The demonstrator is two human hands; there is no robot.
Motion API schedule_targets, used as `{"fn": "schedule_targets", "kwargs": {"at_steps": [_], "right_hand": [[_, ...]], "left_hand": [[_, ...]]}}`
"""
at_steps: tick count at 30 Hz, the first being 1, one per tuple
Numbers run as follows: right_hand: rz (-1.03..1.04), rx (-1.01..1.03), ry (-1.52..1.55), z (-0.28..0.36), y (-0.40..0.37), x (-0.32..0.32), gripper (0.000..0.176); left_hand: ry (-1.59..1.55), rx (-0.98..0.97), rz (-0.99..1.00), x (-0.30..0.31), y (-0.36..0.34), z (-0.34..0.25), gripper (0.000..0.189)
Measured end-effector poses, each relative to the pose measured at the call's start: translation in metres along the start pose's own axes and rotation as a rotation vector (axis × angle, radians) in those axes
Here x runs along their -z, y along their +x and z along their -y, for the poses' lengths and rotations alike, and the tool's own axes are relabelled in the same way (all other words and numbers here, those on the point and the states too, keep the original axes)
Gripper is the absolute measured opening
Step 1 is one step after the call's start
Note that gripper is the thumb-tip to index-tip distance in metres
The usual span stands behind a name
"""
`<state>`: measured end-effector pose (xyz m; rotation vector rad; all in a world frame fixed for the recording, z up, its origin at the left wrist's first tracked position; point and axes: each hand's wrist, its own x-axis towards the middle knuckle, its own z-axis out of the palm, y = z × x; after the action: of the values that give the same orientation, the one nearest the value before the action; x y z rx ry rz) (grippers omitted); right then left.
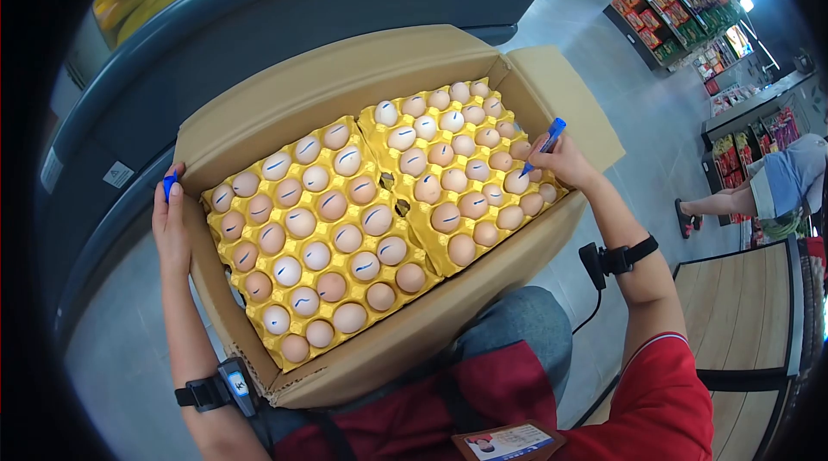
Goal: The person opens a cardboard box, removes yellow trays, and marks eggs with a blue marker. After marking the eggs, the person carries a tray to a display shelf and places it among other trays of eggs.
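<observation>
- Inside the open box (431,316), near the person's knees, eggs sit one to a cup in two yellow trays, the left tray (297,171) and the right tray (450,198), side by side; many bear short blue strokes.
- The right hand (565,163) grasps a blue pen (553,133), its tip at a pale egg (516,182) in the right tray.
- The left hand (171,219) pinches a blue cap (170,186) between thumb and fingers at the box's far-left edge.
- Each egg should be light, hard-shelled and brittle, smooth enough to slip; fingertips around its wide middle, pressing gently, would suit (a firm pinch at one spot could crack it).
- The pen looks light and stiff, best gripped low on the barrel, with only slight pressure on the shell.
- The trays look thin and likely to flex under a full load; hold them low at opposite edges, kept level.
- The loaded box is probably heavy; both hands beneath its base would spare the walls.
</observation>
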<state>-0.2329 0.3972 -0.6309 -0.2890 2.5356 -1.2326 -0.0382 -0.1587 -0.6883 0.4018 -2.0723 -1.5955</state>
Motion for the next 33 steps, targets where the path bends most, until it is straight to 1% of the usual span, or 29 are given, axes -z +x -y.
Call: {"fn": "schedule_targets", "kwargs": {"at_steps": [1, 4, 7, 10, 13, 16, 19, 22, 25, 28, 33], "right_hand": [[-0.024, 0.01, 0.021, 0.0, -0.001, 0.001, 0.01], [-0.074, 0.001, -0.132, -0.016, 0.003, 0.012, 0.009], [-0.072, -0.058, -0.093, -0.024, 0.005, 0.022, 0.012], [-0.142, -0.135, -0.001, -0.017, 0.0, 0.027, 0.014], [-0.109, -0.101, -0.414, -0.024, 0.003, 0.026, 0.014], [-0.148, -0.091, -0.551, -0.025, 0.001, 0.02, 0.013], [-0.245, -0.056, -0.311, -0.017, -0.001, 0.013, 0.01], [-0.174, -0.047, 0.143, 0.005, -0.008, -0.004, 0.008], [-0.117, 0.026, 0.206, -0.001, -0.002, -0.012, 0.011], [-0.062, 0.002, 0.124, -0.011, 0.005, -0.013, 0.011], [-0.135, -0.031, 0.234, -0.019, 0.009, -0.018, 0.012]], "left_hand": [[-0.007, 0.001, 0.002, 0.0, 0.0, 0.0, 0.039], [-0.007, 0.004, -0.004, -0.001, 0.0, 0.0, 0.039], [0.015, -0.001, 0.003, 0.0, 0.0, -0.001, 0.04], [0.0, -0.006, 0.01, 0.001, 0.001, 0.002, 0.04], [0.029, 0.001, 0.012, 0.001, 0.001, 0.001, 0.04], [0.022, -0.001, 0.012, 0.001, 0.001, 0.0, 0.04], [0.032, 0.014, -0.002, 0.0, -0.001, -0.002, 0.041], [0.033, -0.014, 0.017, 0.003, 0.002, 0.004, 0.041], [0.019, 0.011, 0.009, 0.002, 0.002, 0.003, 0.041], [0.018, 0.012, 0.009, 0.001, 0.0, 0.0, 0.04], [0.021, 0.011, 0.006, 0.001, 0.0, -0.001, 0.04]]}}
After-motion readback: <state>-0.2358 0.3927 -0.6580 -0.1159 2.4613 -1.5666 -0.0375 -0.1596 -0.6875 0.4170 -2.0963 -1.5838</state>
